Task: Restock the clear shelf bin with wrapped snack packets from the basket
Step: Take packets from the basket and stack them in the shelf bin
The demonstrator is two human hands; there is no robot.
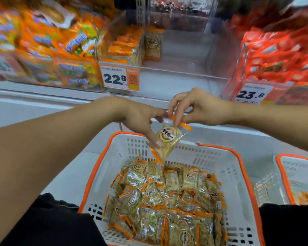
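A white basket with an orange rim [242,176] stands in front of me, its floor covered with several wrapped snack packets [167,201] in clear film with orange ends. Above its far rim both hands hold one snack packet [167,139] in the air. My right hand [199,105] pinches its orange top edge. My left hand [140,119] grips its lower left side with fingers pointing down. The clear shelf bin [176,50] sits on the shelf straight ahead, with a few matching packets [132,48] stacked at its left side and bare floor to the right.
An orange-packet bin [52,50] fills the shelf on the left and a red-packet bin [277,57] on the right. Price tags reading 22.8 [119,78] and 23.8 [252,94] hang on the bin fronts. A second white basket [297,176] sits at the right edge.
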